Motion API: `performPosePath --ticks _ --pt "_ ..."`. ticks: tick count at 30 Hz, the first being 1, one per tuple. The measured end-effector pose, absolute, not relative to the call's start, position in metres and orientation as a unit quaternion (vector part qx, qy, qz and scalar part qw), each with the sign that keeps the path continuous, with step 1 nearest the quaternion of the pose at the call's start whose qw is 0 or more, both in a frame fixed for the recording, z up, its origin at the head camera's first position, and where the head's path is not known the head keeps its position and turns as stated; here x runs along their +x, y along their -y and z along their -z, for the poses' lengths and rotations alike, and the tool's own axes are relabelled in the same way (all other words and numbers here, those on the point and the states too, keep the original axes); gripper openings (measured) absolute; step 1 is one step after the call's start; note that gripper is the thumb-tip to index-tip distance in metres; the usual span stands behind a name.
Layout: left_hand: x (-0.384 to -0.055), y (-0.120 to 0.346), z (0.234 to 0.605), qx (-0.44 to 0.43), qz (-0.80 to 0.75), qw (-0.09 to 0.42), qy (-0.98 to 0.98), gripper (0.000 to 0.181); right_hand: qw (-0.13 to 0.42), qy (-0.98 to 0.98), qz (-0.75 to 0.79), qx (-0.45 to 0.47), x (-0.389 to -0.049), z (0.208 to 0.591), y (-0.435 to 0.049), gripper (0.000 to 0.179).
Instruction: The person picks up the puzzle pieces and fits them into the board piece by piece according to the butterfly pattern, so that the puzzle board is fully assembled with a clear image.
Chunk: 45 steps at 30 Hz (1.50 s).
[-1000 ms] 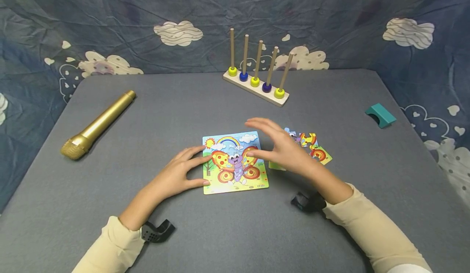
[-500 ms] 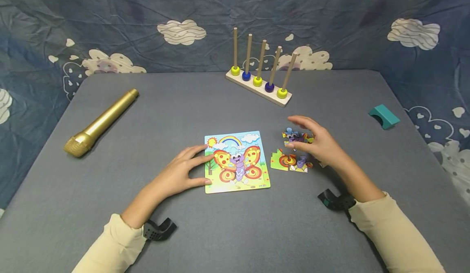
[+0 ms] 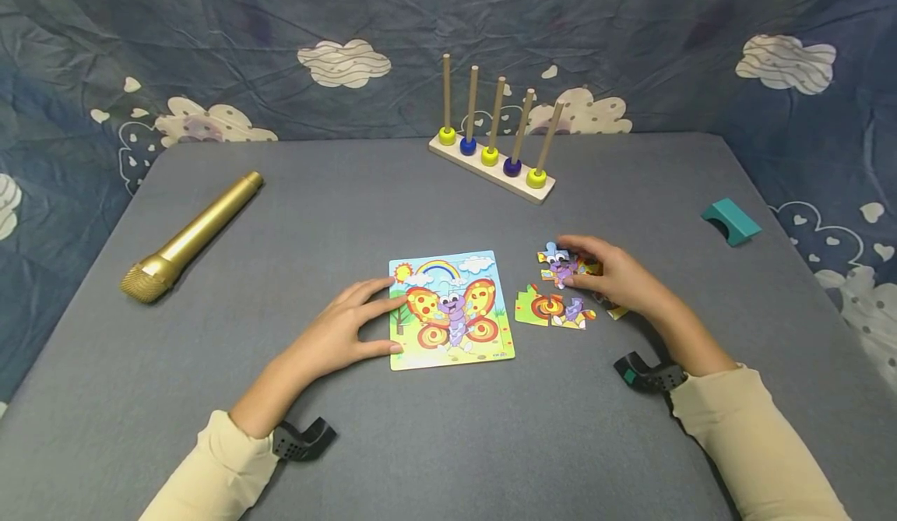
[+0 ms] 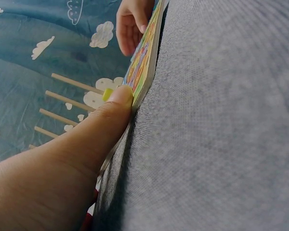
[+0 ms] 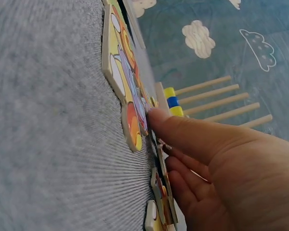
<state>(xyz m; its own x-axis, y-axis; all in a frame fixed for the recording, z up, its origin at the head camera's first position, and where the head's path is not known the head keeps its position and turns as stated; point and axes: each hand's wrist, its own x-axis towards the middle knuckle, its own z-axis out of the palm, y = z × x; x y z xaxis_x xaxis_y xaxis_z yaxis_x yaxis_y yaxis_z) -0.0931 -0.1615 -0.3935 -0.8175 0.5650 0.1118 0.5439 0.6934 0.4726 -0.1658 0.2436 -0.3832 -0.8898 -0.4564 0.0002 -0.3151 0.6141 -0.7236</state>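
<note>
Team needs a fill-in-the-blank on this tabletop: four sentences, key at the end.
1. The left hand touches the puzzle board, whose picture shows a smiling ____ under a rainbow.
2. In the head view, the loose puzzle pieces at the right hand lie to the ____ of the board.
3. The peg stand has ____ rods.
4. The microphone is ____ in colour.

Missing words: butterfly; right; five; gold.

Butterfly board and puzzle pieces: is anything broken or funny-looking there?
Nothing stands out. The butterfly board shows no visible damage. The loose puzzle pieces beside it are just a bit jumbled, and the right hand hides some, so I can't check them all.
</note>
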Motion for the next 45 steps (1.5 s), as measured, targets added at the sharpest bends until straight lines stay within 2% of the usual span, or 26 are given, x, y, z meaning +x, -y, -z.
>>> performPosePath --ticks 8,16,25,35,39,45 --pt "-0.093 0.162 0.394 0.301 -0.251 0.019 -0.920 0.064 0.072 -0.903 0.349 -0.241 -0.164 0.383 -0.242 0.048" --pt "-0.094 0.162 0.394 0.304 -0.250 0.014 -0.919 0.065 0.059 -0.884 0.398 -0.237 -0.158 0.373 -0.232 0.049" --pt "-0.091 0.158 0.392 0.306 -0.226 0.010 -0.925 0.063 0.025 -0.855 0.416 -0.308 -0.143 0.360 -0.200 0.052" --pt "-0.093 0.152 0.393 0.331 -0.182 -0.013 -0.926 0.060 0.053 -0.852 0.367 -0.370 -0.124 0.362 -0.141 0.053" --pt "-0.093 0.148 0.391 0.327 -0.181 -0.010 -0.928 0.061 0.078 -0.858 0.344 -0.374 -0.123 0.370 -0.125 0.052" --pt "-0.090 0.144 0.390 0.324 -0.204 0.003 -0.924 0.065 0.074 -0.872 0.293 -0.385 -0.125 0.377 -0.110 0.051"
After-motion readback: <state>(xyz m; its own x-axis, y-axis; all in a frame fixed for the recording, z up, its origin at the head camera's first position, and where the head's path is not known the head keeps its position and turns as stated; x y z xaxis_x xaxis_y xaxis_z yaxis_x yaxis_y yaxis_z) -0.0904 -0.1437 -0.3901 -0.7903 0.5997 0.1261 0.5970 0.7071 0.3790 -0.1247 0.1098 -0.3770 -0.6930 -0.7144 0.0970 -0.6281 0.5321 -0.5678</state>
